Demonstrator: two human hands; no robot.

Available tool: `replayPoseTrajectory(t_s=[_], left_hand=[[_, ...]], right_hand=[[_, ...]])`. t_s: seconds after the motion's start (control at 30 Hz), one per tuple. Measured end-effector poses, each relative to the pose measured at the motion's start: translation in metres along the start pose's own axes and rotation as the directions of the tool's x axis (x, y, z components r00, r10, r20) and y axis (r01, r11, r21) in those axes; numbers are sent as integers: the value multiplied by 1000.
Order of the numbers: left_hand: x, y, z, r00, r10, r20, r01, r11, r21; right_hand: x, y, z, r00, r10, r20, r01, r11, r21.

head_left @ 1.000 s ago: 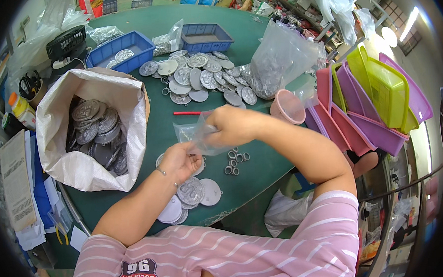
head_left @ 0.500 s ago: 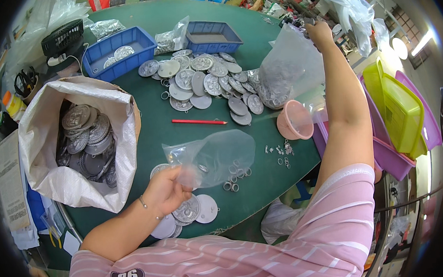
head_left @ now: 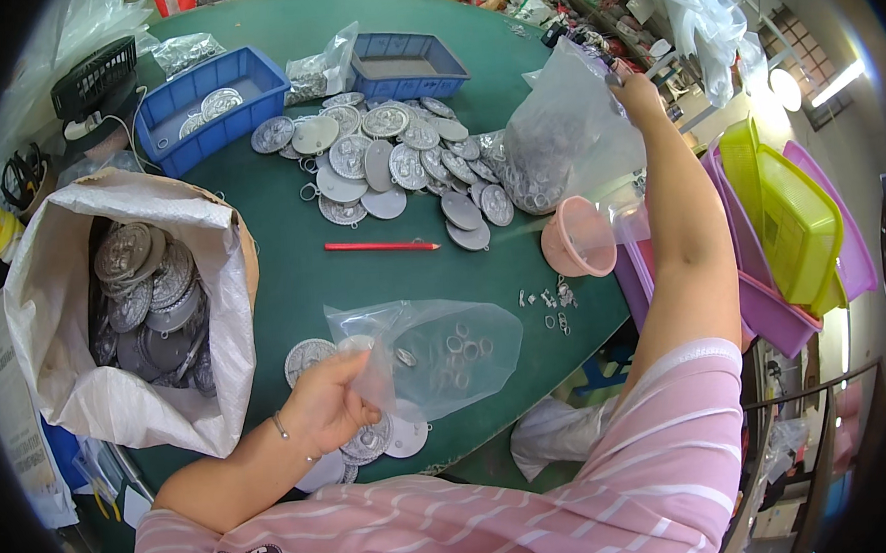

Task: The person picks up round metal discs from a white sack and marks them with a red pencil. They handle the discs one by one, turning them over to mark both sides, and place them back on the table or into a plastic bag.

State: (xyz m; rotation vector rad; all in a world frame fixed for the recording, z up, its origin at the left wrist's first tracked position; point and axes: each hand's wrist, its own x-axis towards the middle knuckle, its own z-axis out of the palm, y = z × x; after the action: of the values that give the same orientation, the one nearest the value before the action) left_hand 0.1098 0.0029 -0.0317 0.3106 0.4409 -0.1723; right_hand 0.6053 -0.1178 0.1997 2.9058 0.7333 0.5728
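My left hand (head_left: pixel 334 402) pinches the edge of a clear plastic bag (head_left: pixel 478 380) over the near part of the table. A small metal piece shows in the bag by my fingers, and several metal rings show through the film. Round silver medallions (head_left: pixel 408 437) lie beneath and beside this hand. My right arm stretches to the far right, where my right hand (head_left: pixel 642 98) is closed next to small dark metal items; what it grips is too small to tell. Just left of that hand stands a large clear bag (head_left: pixel 570 120) full of small metal rings.
An open white sack (head_left: pixel 50 327) of medallions stands at left. A medallion pile (head_left: pixel 384 204), blue trays (head_left: pixel 171 156) and a red pencil (head_left: pixel 381 247) lie across the green table (head_left: pixel 293 284). A pink cup (head_left: pixel 573 235) and small metal parts (head_left: pixel 562 295) sit near the right edge, beside stacked baskets (head_left: pixel 801 218).
My right hand has come slightly nearer to me. The bag in my left hand has spread nearer and now covers the loose rings. The whole view has shifted a little.
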Motion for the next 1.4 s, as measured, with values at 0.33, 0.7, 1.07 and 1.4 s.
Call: replayPoseTrajectory(t_s=[0.33, 0.7, 1.07, 1.4], left_hand=[[1, -1, -4, 999, 8, 51, -8, 1000, -2], [2, -2, -4, 999, -11, 48, 13, 1000, -22], [-2, -2, 13, 997, -72, -20, 71, 995, -65], [-9, 1, 21, 997, -71, -37, 68, 995, -72]], right_hand=[[-28, -16, -6, 892, -452, 8, 452, 892, -22], [11, -32, 3, 955, 71, 288, -144, 960, 239], [33, -25, 6, 977, -144, 156, 140, 989, 40], [22, -48, -8, 580, 76, 811, 362, 868, -340]])
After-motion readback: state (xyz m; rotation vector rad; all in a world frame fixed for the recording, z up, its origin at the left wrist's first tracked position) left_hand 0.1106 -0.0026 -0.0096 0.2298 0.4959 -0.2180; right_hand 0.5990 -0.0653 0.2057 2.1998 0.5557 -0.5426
